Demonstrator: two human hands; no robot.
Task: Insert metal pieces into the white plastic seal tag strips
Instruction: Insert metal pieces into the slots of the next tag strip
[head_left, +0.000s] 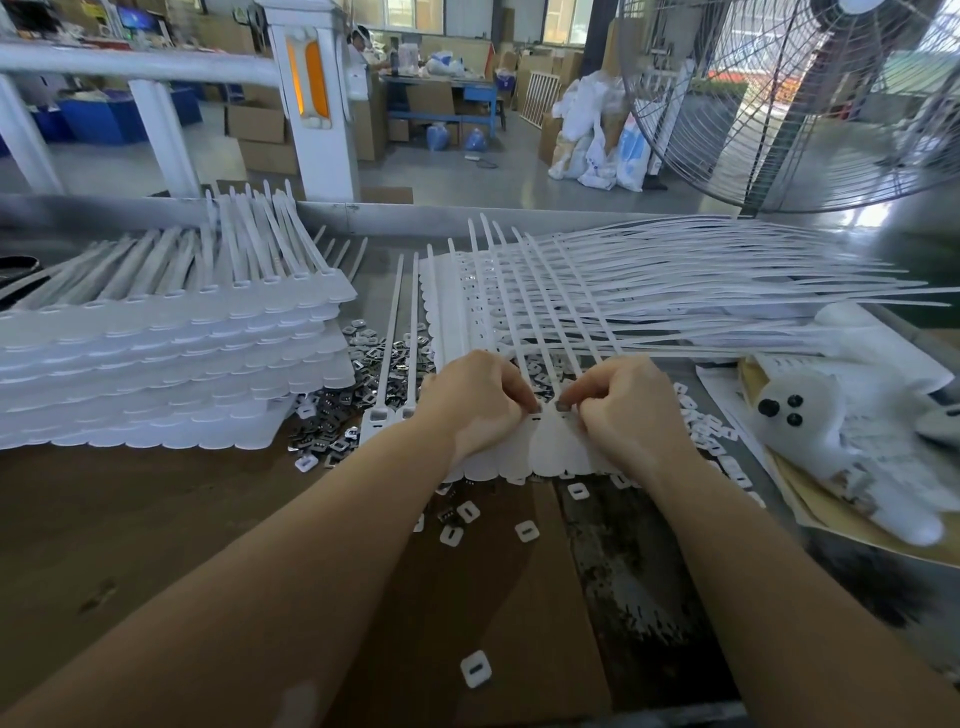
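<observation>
The workbench (156, 519) carries all the stock. A tall stack of strips (171, 364) stands at the left, and a fanned layer of strips (675, 291) is spread at the right, tails pointing away.

The white plastic seal tag strip (550, 447) being worked lies at the near edge of the fanned layer, under both hands, with its scalloped tag ends toward the operator.

The left hand (475, 400) and the right hand (618, 405) are both curled, fingertips brought down side by side onto adjacent slots at the strip heads. Each appears to pinch or press a small piece at its slot; the piece itself is hidden under the fingertips.

Loose metal pieces (384, 364) are heaped between the stack and the strip, and white square caps (475, 669) are scattered nearer the operator.

For a sound insertion, the strip should be held flat by the heels of the hands. Each piece is best aligned squarely with its slot before pressure is applied. Pressure is to be directed straight down, so that tilting and jamming are avoided. Seating should be confirmed before the next slot is taken.
</observation>
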